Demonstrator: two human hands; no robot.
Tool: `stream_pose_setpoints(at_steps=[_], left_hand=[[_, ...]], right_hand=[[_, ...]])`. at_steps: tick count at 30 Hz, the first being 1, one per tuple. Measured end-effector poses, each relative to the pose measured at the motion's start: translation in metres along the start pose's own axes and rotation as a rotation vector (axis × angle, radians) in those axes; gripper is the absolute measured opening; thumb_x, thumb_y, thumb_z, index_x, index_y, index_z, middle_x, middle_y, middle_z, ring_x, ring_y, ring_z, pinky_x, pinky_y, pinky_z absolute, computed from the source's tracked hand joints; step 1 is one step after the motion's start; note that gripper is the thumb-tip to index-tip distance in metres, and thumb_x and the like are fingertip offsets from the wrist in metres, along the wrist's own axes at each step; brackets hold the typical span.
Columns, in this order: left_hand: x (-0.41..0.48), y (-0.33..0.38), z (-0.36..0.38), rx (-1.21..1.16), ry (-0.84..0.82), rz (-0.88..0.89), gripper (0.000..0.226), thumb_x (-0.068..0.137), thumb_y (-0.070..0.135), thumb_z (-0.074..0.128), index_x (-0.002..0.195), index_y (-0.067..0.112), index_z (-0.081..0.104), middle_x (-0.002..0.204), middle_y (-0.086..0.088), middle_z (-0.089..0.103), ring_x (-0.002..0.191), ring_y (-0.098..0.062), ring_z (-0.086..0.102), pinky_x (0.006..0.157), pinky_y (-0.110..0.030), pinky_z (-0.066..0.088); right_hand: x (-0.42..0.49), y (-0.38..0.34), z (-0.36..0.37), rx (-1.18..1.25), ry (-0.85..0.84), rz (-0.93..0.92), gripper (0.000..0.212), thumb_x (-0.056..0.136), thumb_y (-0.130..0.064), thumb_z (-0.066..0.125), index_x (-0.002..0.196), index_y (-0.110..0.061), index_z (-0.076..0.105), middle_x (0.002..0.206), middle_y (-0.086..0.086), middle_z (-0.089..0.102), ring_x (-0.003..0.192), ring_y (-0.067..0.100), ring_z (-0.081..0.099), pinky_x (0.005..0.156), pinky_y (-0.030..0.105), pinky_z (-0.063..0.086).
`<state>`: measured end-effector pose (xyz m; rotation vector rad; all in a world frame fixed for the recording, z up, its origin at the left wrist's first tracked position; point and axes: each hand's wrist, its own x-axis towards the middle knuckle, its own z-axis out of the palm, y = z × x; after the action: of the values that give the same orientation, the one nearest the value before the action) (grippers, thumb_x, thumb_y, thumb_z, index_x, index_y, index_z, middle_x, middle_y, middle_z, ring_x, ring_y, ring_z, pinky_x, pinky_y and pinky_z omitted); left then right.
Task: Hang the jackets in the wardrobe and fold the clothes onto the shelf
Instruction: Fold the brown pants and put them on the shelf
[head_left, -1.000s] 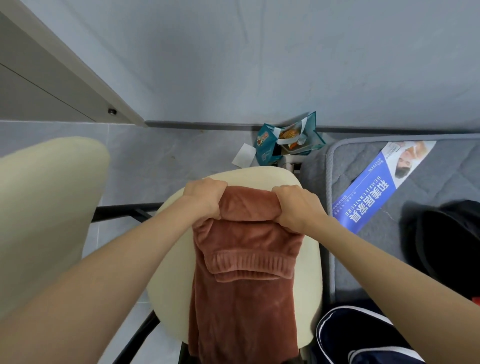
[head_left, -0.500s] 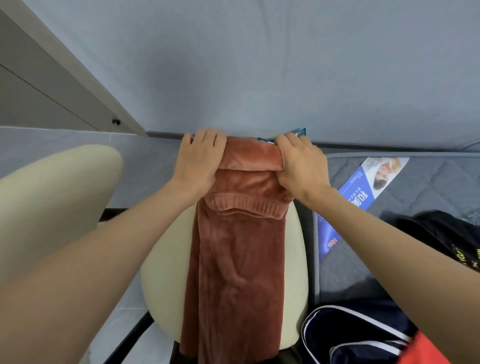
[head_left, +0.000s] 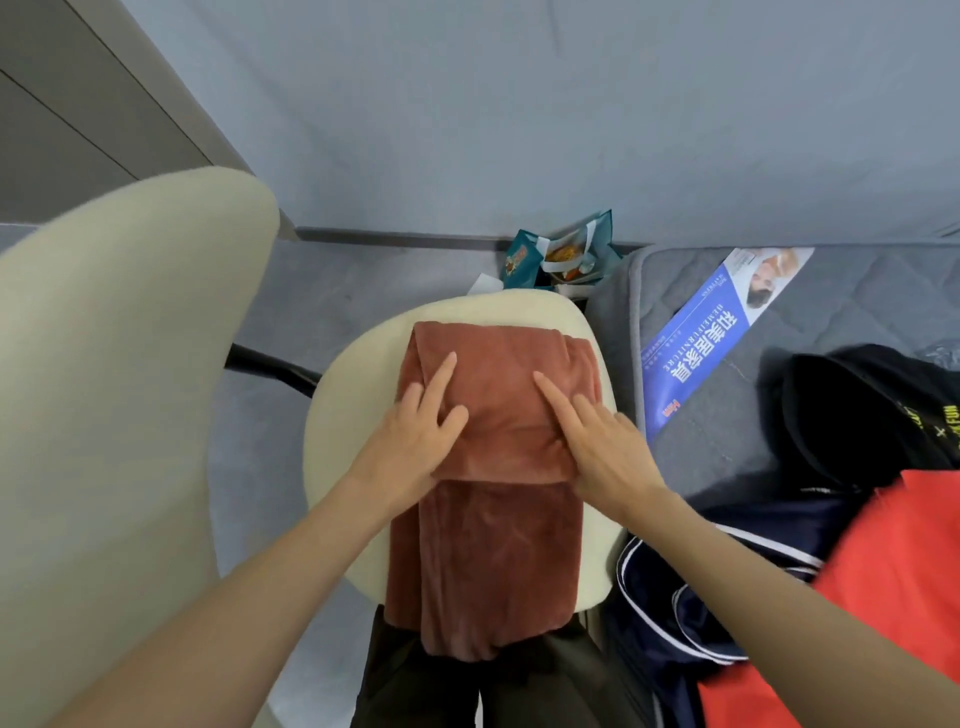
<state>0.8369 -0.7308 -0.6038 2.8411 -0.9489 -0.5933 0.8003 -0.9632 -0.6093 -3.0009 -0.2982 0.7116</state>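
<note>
So the rust-brown plush fleece trousers (head_left: 493, 545) are lying on the cream padded chair seat (head_left: 343, 415), far end doubled back over itself and the near end drooping off the seat edge. My left hand (head_left: 415, 436) and right hand (head_left: 602, 447) are both flat on the fold, fingers straight, pressing and not gripping anything. The fabric looks soft, thick and light, so I reckon it'll spring open if I let go. Best bet is probably pinching both side edges of the stacked layers, then scooping from underneath.
</note>
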Motion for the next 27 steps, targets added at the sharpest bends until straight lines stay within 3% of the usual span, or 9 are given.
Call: stream_pose_setpoints(at_steps=[3,5,8,10,12,14,20,23,27], left_hand=[[-0.019,0.008,0.026,-0.095,-0.219,-0.018,0.063,0.073,0.043,0.077,0.112,0.013,0.036,0.155,-0.011,-0.013,0.100,-0.022,0.044,0.077,-0.034,0.052],[-0.026,0.012,0.026,-0.216,-0.234,-0.076,0.067,0.076,0.051,0.071,0.119,0.012,0.039,0.151,-0.004,0.001,0.101,-0.020,0.049,0.080,-0.034,0.052],[-0.025,0.017,0.021,-0.295,0.118,-0.160,0.042,0.094,0.040,0.053,0.122,0.009,0.049,0.129,-0.004,0.044,0.100,-0.021,0.053,0.081,-0.036,0.049],[-0.013,0.023,0.019,-0.280,0.282,-0.156,0.037,0.099,0.024,0.044,0.132,0.008,0.047,0.134,-0.006,0.048,0.118,-0.025,0.048,0.100,-0.039,0.042],[0.004,0.028,0.023,-0.287,0.269,-0.145,0.046,0.102,0.020,0.035,0.147,0.011,0.030,0.155,-0.004,0.027,0.143,-0.020,0.022,0.119,-0.037,0.017],[0.018,0.031,0.037,-0.258,0.218,-0.197,0.053,0.103,0.026,0.028,0.152,0.015,0.010,0.160,-0.001,0.002,0.147,-0.015,-0.003,0.120,-0.034,-0.001],[0.026,0.022,0.082,-0.234,0.158,-0.233,0.061,0.102,0.038,0.025,0.149,0.024,-0.011,0.153,-0.008,-0.028,0.143,-0.024,-0.023,0.119,-0.040,-0.008],[0.022,0.011,0.084,-0.240,0.167,-0.157,0.060,0.101,0.034,0.032,0.151,0.022,0.001,0.157,-0.013,-0.015,0.146,-0.028,-0.012,0.120,-0.040,-0.003],[0.032,-0.003,0.051,-0.221,0.171,-0.168,0.045,0.099,0.024,0.044,0.143,0.020,0.038,0.137,-0.017,0.035,0.126,-0.033,0.034,0.106,-0.039,0.027]], right_hand=[[-0.019,-0.010,0.013,-0.024,-0.254,0.037,0.118,0.076,-0.017,0.068,0.147,-0.031,-0.025,0.128,0.001,0.038,0.120,0.022,0.045,0.089,0.037,0.040],[-0.024,-0.020,0.013,-0.031,-0.332,0.063,0.113,0.076,-0.023,0.071,0.150,-0.032,-0.015,0.133,0.001,0.036,0.127,0.022,0.040,0.093,0.039,0.038],[-0.022,-0.032,0.004,0.013,0.022,0.100,0.062,0.081,-0.021,0.057,0.140,-0.025,0.038,0.124,0.002,0.045,0.120,0.025,0.043,0.090,0.036,0.036],[-0.016,-0.038,0.005,0.168,0.261,0.113,0.057,0.080,-0.013,0.052,0.137,-0.015,0.048,0.128,0.007,0.050,0.122,0.029,0.045,0.100,0.038,0.035],[-0.005,-0.044,0.010,0.274,0.256,0.071,0.067,0.084,-0.010,0.047,0.149,-0.011,0.031,0.151,0.008,0.036,0.142,0.028,0.026,0.118,0.039,0.017],[0.005,-0.046,0.024,0.252,0.203,0.057,0.066,0.094,-0.017,0.039,0.154,-0.017,0.010,0.161,0.001,0.010,0.149,0.023,0.001,0.121,0.037,-0.002],[0.019,-0.024,0.064,0.226,0.007,0.028,0.062,0.101,-0.045,0.022,0.145,-0.031,-0.020,0.155,-0.005,-0.027,0.143,0.032,-0.025,0.119,0.050,-0.008],[0.022,-0.017,0.060,0.273,-0.056,-0.040,0.066,0.101,-0.038,0.031,0.149,-0.030,-0.013,0.159,-0.003,-0.020,0.145,0.035,-0.019,0.118,0.052,-0.002],[0.024,-0.009,0.017,0.383,0.173,0.028,0.053,0.084,-0.016,0.058,0.134,-0.027,0.048,0.143,-0.004,0.040,0.125,0.033,0.032,0.112,0.045,0.024]])
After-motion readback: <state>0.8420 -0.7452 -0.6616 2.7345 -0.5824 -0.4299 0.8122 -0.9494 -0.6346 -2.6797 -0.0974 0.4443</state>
